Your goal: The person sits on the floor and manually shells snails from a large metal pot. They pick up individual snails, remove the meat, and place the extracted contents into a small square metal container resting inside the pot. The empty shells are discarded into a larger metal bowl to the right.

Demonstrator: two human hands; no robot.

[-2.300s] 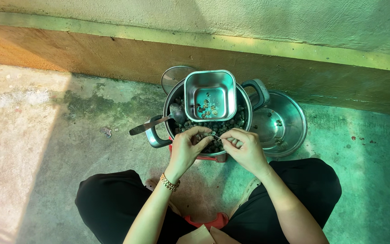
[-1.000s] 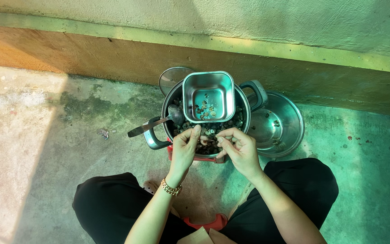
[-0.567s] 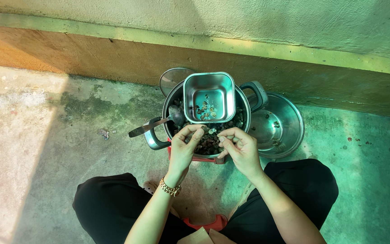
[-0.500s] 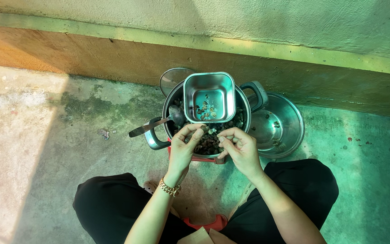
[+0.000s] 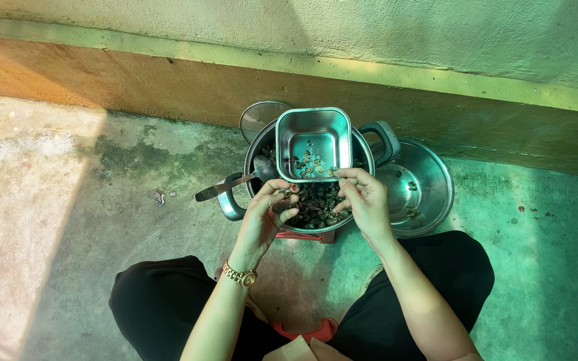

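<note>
A round steel pot (image 5: pixel 234 207) full of small dark snails (image 5: pixel 316 207) stands on a red stool. A square steel container (image 5: pixel 314 144) with a few pieces in it rests across the pot's far rim. My left hand (image 5: pixel 267 217) hovers over the pot's near left side, fingers curled on a small snail. My right hand (image 5: pixel 364 197) is at the square container's near right corner, fingertips pinched on something small; what it is cannot be made out. A gold watch (image 5: pixel 239 275) is on my left wrist.
A spoon handle (image 5: pixel 221 188) sticks out of the pot to the left. A steel bowl (image 5: pixel 417 190) sits right of the pot, a glass lid (image 5: pixel 259 117) behind it. A low wall ledge (image 5: pixel 168 87) runs along the back. My black-trousered knees (image 5: pixel 162 301) flank the stool.
Both hands stayed over the pot, working small pieces. My right hand has lifted slightly toward the square container's near corner. Pot and container have not moved.
</note>
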